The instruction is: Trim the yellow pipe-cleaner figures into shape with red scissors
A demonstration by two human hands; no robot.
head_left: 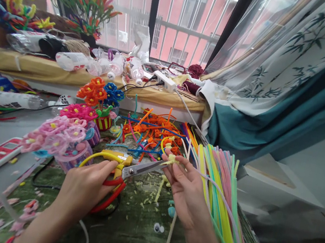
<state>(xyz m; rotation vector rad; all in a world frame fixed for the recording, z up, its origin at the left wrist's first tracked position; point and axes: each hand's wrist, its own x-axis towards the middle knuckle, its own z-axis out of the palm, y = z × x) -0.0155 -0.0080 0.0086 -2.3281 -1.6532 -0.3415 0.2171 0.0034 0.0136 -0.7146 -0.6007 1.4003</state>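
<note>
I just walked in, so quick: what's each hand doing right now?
Left hand: closed, holding scissors.
Right hand: closed, pinching a pale yellow fuzzy piece.

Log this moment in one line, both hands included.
left hand: holds scissors; right hand: holds pale-yellow fuzzy piece; blades: at piece; right side: pipe-cleaner bundle

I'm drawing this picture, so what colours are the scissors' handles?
One yellow handle and one red handle; the head view shows them best.

Head-worn view from above, looking forward and down, near scissors (144, 170), window (153, 11) beyond
</note>
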